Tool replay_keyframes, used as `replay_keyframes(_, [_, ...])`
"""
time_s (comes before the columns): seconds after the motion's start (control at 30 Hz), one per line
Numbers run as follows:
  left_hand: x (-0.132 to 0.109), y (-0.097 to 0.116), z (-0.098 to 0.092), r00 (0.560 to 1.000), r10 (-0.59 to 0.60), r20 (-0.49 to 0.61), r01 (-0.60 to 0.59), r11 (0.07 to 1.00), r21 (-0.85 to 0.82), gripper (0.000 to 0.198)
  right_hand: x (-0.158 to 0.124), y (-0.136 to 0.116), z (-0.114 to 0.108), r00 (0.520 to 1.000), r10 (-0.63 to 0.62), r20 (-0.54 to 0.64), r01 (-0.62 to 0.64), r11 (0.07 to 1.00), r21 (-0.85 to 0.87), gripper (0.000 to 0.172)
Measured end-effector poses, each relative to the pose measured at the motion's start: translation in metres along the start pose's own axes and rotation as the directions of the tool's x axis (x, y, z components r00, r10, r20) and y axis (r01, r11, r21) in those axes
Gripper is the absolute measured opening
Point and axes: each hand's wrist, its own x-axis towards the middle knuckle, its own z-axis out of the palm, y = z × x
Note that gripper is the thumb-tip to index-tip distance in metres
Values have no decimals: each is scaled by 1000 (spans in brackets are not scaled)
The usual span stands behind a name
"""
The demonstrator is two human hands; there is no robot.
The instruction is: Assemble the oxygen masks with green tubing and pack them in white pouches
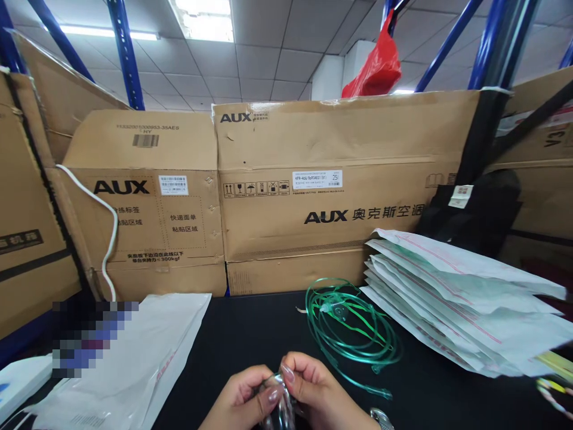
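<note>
Low in the middle of the head view, my left hand point(250, 397) and my right hand point(320, 388) meet, both closed. Between their thumbs and fingers they pinch a clear, shiny piece of plastic point(283, 412). Its lower part runs past the bottom edge of the picture, so its exact kind cannot be told. Just beyond my right hand, a coil of green transparent tubing point(378, 392) lies loose on the black tabletop point(250, 334). Within the coil sits a clear greenish plastic fitting point(339, 310). Neither hand touches the tubing.
A stack of white paper-like packets point(447, 298) leans at the right. On the left lies a white plastic mailing bag point(129, 358). Cardboard boxes point(277, 230) wall off the back, with a white cable point(111, 239) hanging down one. A red bag point(376, 65) hangs above.
</note>
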Motion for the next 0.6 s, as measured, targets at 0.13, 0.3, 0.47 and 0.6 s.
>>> replay_keyframes(0.13, [3, -9, -3, 1000, 0, 16, 1, 999, -53, 40, -1, 2, 1, 1000, 22, 16, -23, 995, 92, 35])
replay_keyframes(0.3, [4, -10, 0, 999, -42, 12, 43, 989, -141, 37, 0, 4, 1, 999, 44, 26, -48, 980, 191, 33])
replay_keyframes(0.47, [2, 4, 5, 996, -63, -61, 46, 969, -242, 36, 2, -1, 1, 998, -20, -58, 32, 975, 220, 29])
replay_keyframes(0.6, [0, 11, 3, 990, -71, -123, 41, 972, -232, 33, 2, -1, 0, 997, -13, -75, 21, 993, 116, 30])
